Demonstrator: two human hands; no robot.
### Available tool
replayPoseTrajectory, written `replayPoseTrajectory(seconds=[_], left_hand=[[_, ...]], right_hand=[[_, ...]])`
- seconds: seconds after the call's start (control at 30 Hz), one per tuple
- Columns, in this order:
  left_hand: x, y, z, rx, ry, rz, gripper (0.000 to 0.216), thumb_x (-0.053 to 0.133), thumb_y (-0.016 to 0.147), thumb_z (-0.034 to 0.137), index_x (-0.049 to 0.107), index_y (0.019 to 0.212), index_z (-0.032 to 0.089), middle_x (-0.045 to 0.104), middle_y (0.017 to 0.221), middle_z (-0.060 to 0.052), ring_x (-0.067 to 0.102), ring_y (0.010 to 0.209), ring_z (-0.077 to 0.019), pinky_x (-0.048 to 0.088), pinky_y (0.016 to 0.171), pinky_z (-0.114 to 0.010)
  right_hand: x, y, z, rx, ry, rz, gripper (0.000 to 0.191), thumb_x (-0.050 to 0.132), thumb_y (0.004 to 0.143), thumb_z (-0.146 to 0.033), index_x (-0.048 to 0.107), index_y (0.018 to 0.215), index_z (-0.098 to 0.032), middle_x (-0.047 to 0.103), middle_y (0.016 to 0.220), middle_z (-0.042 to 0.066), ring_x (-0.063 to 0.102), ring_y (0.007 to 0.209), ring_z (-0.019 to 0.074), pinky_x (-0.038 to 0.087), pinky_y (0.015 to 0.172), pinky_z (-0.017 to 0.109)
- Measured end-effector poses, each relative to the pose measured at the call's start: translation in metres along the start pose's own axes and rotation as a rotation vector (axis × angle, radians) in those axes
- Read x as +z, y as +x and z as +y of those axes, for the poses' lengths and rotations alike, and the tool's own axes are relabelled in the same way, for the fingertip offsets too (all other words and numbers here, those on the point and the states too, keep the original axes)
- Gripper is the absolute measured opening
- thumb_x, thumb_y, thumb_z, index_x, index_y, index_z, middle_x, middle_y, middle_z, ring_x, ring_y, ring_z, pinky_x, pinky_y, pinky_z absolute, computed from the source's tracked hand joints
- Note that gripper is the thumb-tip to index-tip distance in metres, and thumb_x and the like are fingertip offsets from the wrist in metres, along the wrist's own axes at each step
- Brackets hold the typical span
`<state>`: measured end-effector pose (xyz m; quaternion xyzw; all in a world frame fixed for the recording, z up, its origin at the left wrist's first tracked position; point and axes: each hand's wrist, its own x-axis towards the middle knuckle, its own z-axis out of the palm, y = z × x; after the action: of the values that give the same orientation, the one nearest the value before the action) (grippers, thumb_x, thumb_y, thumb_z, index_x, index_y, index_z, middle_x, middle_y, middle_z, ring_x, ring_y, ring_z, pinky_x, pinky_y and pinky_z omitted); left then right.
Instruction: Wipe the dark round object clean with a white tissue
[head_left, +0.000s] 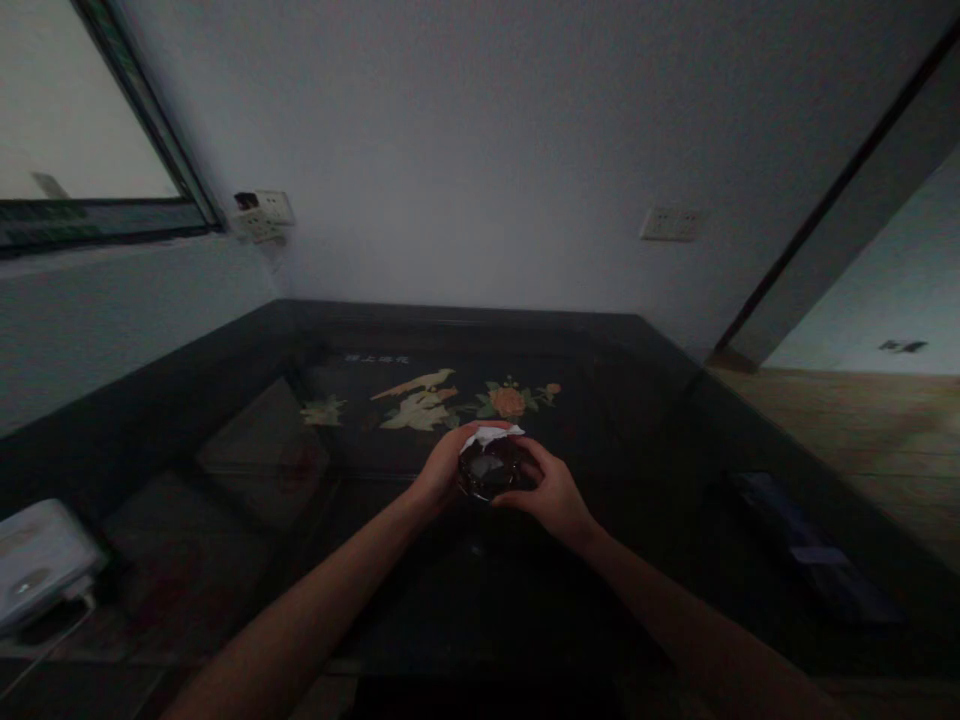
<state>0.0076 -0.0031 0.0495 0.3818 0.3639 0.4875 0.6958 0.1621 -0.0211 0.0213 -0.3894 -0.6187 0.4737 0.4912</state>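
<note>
Over the middle of the dark table, both hands are around a small, round, shiny dark glass bowl (489,474). My left hand (441,465) grips its left side, with the fingers partly hidden behind it. A crumpled white tissue (491,435) lies along the bowl's far rim, close to the fingers of both hands. My right hand (553,492) curves round the right side, thumb near the front rim and fingers at the back. The image is dim, so the inside of the bowl is hard to make out.
The glossy dark table (637,400) bears a bird-and-flower picture (424,405). A white device (45,565) with a cable sits at the left edge. At the right lies a long dark folded item (814,550). Wall sockets (671,224) are behind the table.
</note>
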Motion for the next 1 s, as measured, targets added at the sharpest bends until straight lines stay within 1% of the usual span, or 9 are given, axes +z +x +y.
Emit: replayPoseTrajectory(seconds=[0.13, 0.23, 0.37, 0.53, 0.63, 0.73, 0.83, 0.93, 1.0], left_hand=[[0.001, 0.000, -0.010, 0.119, -0.083, 0.141, 0.027, 0.057, 0.077, 0.032, 0.070, 0.095, 0.015, 0.073, 0.088, -0.004, 0.065, 0.081, -0.0178, 0.048, 0.077, -0.026], [0.002, 0.000, -0.021, 0.185, -0.090, 0.205, 0.031, 0.057, 0.079, 0.035, 0.068, 0.100, 0.015, 0.072, 0.094, -0.005, 0.064, 0.090, -0.0203, 0.047, 0.085, -0.030], [0.003, -0.003, -0.032, 0.275, -0.021, 0.179, 0.045, 0.049, 0.085, 0.044, 0.057, 0.120, 0.018, 0.065, 0.118, -0.007, 0.058, 0.110, -0.0233, 0.042, 0.097, -0.035], [0.003, -0.013, -0.044, 0.365, 0.179, 0.108, 0.051, 0.041, 0.091, 0.044, 0.038, 0.138, 0.024, 0.043, 0.144, -0.005, 0.040, 0.132, -0.0221, 0.028, 0.111, -0.037], [0.006, -0.019, -0.049, 0.370, 0.261, 0.095, 0.058, 0.041, 0.091, 0.042, 0.027, 0.144, 0.025, 0.030, 0.152, -0.004, 0.028, 0.139, -0.0216, 0.022, 0.114, -0.036], [0.011, -0.024, -0.049, 0.358, 0.287, 0.120, 0.062, 0.042, 0.090, 0.040, 0.021, 0.146, 0.024, 0.023, 0.154, -0.005, 0.022, 0.141, -0.0215, 0.017, 0.116, -0.036], [0.015, -0.025, -0.047, 0.364, 0.249, 0.183, 0.060, 0.041, 0.091, 0.042, 0.024, 0.145, 0.024, 0.028, 0.152, -0.006, 0.026, 0.139, -0.0218, 0.020, 0.115, -0.036], [0.014, -0.022, -0.044, 0.371, 0.169, 0.249, 0.052, 0.042, 0.090, 0.044, 0.037, 0.138, 0.024, 0.044, 0.142, -0.006, 0.041, 0.130, -0.0216, 0.030, 0.110, -0.035], [0.010, -0.018, -0.043, 0.369, 0.113, 0.278, 0.047, 0.047, 0.088, 0.043, 0.048, 0.130, 0.023, 0.054, 0.132, -0.006, 0.049, 0.122, -0.0214, 0.036, 0.104, -0.033]], right_hand=[[0.000, 0.001, -0.001, 0.021, 0.037, 0.035, 0.080, 0.088, 0.044, -0.023, 0.057, 0.117, -0.018, 0.059, 0.124, 0.012, 0.056, 0.115, 0.0299, 0.045, 0.101, 0.044], [0.000, 0.003, -0.002, 0.035, 0.066, 0.050, 0.079, 0.088, 0.045, -0.021, 0.057, 0.117, -0.018, 0.060, 0.124, 0.012, 0.057, 0.114, 0.0299, 0.045, 0.101, 0.045], [-0.003, 0.006, 0.001, 0.038, 0.084, 0.114, 0.075, 0.087, 0.046, -0.021, 0.058, 0.115, -0.019, 0.062, 0.121, 0.011, 0.058, 0.113, 0.0298, 0.044, 0.102, 0.046], [-0.007, 0.010, 0.008, 0.030, 0.099, 0.196, 0.072, 0.085, 0.047, -0.020, 0.058, 0.114, -0.018, 0.063, 0.119, 0.012, 0.058, 0.112, 0.0301, 0.046, 0.099, 0.048], [-0.009, 0.011, 0.009, 0.016, 0.101, 0.247, 0.066, 0.081, 0.053, -0.019, 0.057, 0.114, -0.018, 0.063, 0.117, 0.012, 0.058, 0.112, 0.0290, 0.046, 0.099, 0.046], [-0.006, 0.008, 0.008, -0.012, 0.059, 0.266, 0.062, 0.079, 0.057, -0.020, 0.056, 0.114, -0.017, 0.064, 0.116, 0.012, 0.060, 0.111, 0.0280, 0.046, 0.099, 0.046], [0.001, 0.002, 0.006, -0.028, -0.010, 0.244, 0.067, 0.082, 0.053, -0.023, 0.055, 0.115, -0.017, 0.063, 0.117, 0.012, 0.060, 0.110, 0.0289, 0.047, 0.097, 0.046], [0.008, -0.003, 0.006, -0.033, -0.037, 0.215, 0.073, 0.085, 0.050, -0.026, 0.053, 0.115, -0.018, 0.062, 0.118, 0.012, 0.059, 0.110, 0.0291, 0.047, 0.097, 0.045], [0.010, -0.005, 0.005, -0.042, -0.041, 0.207, 0.073, 0.086, 0.050, -0.027, 0.053, 0.115, -0.019, 0.062, 0.118, 0.012, 0.059, 0.111, 0.0286, 0.046, 0.097, 0.045]])
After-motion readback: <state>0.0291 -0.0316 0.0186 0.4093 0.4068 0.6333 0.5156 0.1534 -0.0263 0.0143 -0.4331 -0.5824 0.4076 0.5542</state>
